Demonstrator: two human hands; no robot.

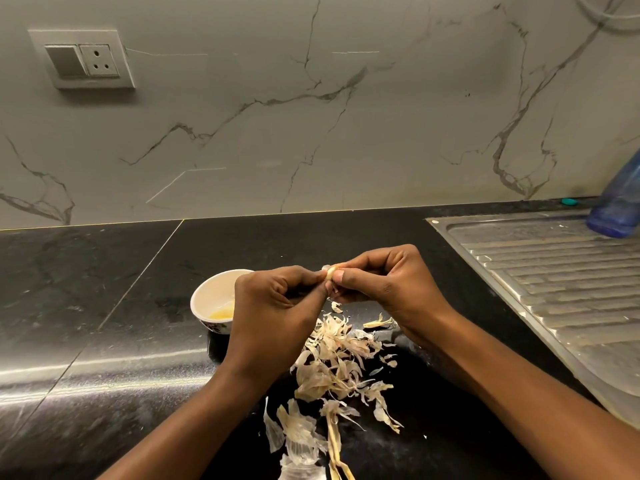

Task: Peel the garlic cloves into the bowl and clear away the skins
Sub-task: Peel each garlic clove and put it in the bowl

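Note:
A small pale garlic clove is pinched between the fingertips of both hands above the black counter. My left hand holds it from the left and my right hand from the right, thumbs close together. A small white bowl with a patterned outside stands just left of my left hand, which hides its right side; something yellowish lies at its bottom. A heap of dry garlic skins with a stalk lies on the counter under and in front of my hands.
A steel sink drainboard fills the right side, with a blue plastic bottle at its far corner. A marble-pattern wall with a switch and socket plate stands behind the black counter.

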